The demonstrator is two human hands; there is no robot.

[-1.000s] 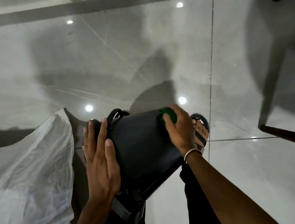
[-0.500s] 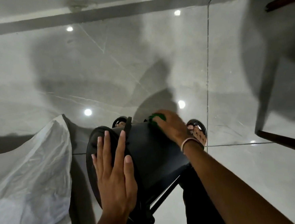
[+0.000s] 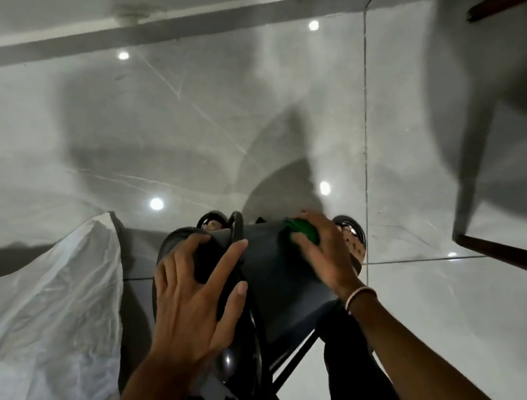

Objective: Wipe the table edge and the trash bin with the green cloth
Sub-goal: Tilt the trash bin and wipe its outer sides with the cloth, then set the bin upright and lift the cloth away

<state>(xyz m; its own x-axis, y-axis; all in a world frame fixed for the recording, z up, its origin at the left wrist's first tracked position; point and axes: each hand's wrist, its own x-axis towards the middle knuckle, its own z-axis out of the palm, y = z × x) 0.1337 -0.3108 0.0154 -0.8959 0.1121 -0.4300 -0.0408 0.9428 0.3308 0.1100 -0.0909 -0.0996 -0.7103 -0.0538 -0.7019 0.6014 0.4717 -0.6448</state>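
A dark grey trash bin (image 3: 276,276) stands low in the middle of the head view, tilted, with its rounded lid end toward the left. My left hand (image 3: 196,298) lies flat on the lid end with its fingers spread. My right hand (image 3: 327,255) presses the green cloth (image 3: 304,231) against the bin's far upper side; only a small bunched part of the cloth shows past my fingers. The table edge is a dark wooden strip (image 3: 504,253) at the right.
A white plastic bag (image 3: 43,302) lies crumpled on the glossy grey tile floor at the left. My two sandalled feet (image 3: 352,238) are just beyond the bin. A dark table leg (image 3: 472,172) rises at the right.
My right hand has slid the green cloth along the bin's far side. My left hand moved from the bin's side onto the lid end and spread its fingers; the bin turned.
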